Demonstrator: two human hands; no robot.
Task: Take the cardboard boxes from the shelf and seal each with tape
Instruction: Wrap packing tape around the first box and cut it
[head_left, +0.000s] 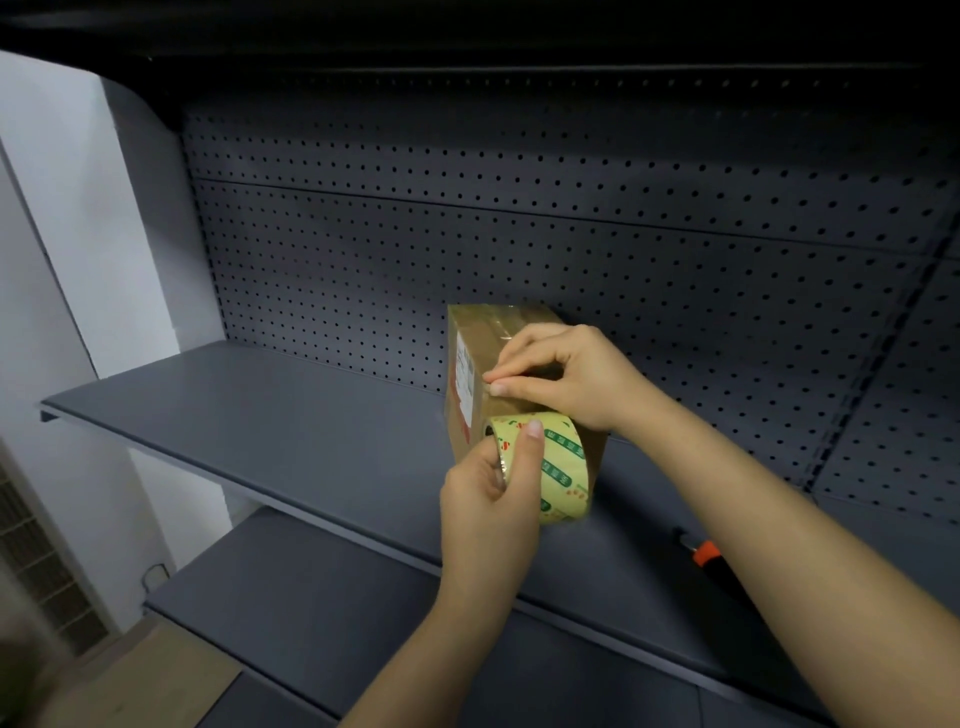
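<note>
A small brown cardboard box (480, 332) stands on end on the dark grey shelf (270, 415), with a white label on its left side and clear tape across its top. My left hand (488, 499) grips a roll of yellowish tape with green print (563, 470) just in front of the box's lower part. My right hand (558, 374) lies on the box's near face, thumb and fingertips pinching the tape's free end at the box's left edge. The lower part of the box is hidden behind the roll and my hands.
An orange-and-black tool (698, 551), likely a cutter, lies on the shelf to the right, partly hidden by my right forearm. A perforated back panel (519, 234) closes the shelf behind. A lower shelf (311, 597) juts out below. A white wall (62, 260) stands at left.
</note>
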